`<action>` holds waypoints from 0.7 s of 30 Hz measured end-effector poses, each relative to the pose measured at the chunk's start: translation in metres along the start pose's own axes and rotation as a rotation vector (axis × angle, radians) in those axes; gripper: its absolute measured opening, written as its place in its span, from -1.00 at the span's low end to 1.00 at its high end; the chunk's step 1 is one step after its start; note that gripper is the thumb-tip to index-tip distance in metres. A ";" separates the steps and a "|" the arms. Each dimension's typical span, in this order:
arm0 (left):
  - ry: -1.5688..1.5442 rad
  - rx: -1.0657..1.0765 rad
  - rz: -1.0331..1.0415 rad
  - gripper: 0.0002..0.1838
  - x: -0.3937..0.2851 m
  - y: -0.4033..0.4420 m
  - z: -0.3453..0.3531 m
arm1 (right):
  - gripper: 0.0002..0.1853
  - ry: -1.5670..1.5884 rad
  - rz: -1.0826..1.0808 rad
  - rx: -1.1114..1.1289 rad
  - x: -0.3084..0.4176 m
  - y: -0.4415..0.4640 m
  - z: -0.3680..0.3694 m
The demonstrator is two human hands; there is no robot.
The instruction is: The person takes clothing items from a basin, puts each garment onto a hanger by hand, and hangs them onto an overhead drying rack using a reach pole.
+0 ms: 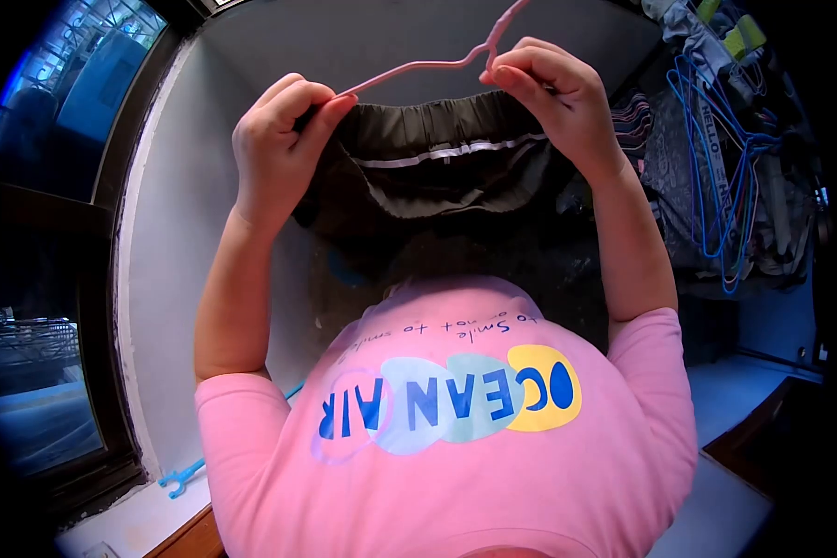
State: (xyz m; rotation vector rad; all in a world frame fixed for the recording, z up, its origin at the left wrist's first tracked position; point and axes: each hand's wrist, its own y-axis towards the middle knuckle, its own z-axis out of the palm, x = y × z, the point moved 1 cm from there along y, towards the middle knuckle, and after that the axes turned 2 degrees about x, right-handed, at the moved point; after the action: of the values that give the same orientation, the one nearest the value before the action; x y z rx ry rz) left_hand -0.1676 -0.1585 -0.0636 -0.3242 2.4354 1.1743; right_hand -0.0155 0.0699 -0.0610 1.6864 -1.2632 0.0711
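A thin pink clothes hanger (417, 65) is stretched between my two hands near the top of the view, its hook rising past the upper edge. My left hand (284, 139) is closed, thumb and fingers pinching the hanger's left end beside the waistband. With bent fingers, my right hand (567, 107) grips the hanger close to its neck. Dark olive shorts (446, 130) with a gathered elastic waistband hang just below the hanger, their top corners close to both hands. Whether each hand also grips the cloth I cannot tell. The shorts' lower part fades into shadow.
Several blue hangers (739, 153) and clothes hang at the right. A dark-framed window (93, 112) stands on the left beside a pale wall (172, 232). A light-blue forked pole end (181, 479) is low at the left. My pink shirt (456, 484) fills the lower middle.
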 end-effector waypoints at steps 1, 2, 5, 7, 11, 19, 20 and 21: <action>0.003 0.000 0.002 -0.83 0.000 0.000 -0.001 | -0.84 0.097 -0.025 0.035 -0.002 0.000 -0.004; -0.003 -0.046 0.000 -0.83 0.000 0.000 -0.004 | -0.84 0.097 -0.030 0.031 -0.003 -0.002 -0.008; -0.028 -0.110 -0.030 -0.83 0.011 0.001 -0.020 | -0.79 0.057 0.242 0.072 -0.029 -0.025 -0.026; -0.067 -0.151 -0.063 -0.83 0.023 -0.002 -0.030 | -0.79 -0.048 0.445 0.196 -0.052 -0.044 -0.047; -0.157 -0.162 -0.118 -0.82 0.022 -0.002 -0.030 | -0.82 0.293 0.499 0.012 -0.067 -0.048 -0.054; -0.119 -0.194 -0.019 -0.86 0.003 0.013 -0.014 | -0.66 -0.349 -0.084 -0.029 0.039 0.032 -0.006; -0.100 -0.246 0.024 -0.86 0.002 0.015 -0.015 | -0.79 -0.239 0.017 -0.033 0.041 0.042 -0.013; -0.083 -0.276 -0.024 -0.83 0.006 0.017 -0.023 | -0.88 -0.128 0.112 -0.031 0.040 0.052 -0.015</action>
State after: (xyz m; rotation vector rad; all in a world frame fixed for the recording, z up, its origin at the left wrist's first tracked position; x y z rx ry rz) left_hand -0.1849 -0.1666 -0.0419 -0.3768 2.1943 1.4846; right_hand -0.0292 0.0547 0.0031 1.6138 -1.4465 0.0105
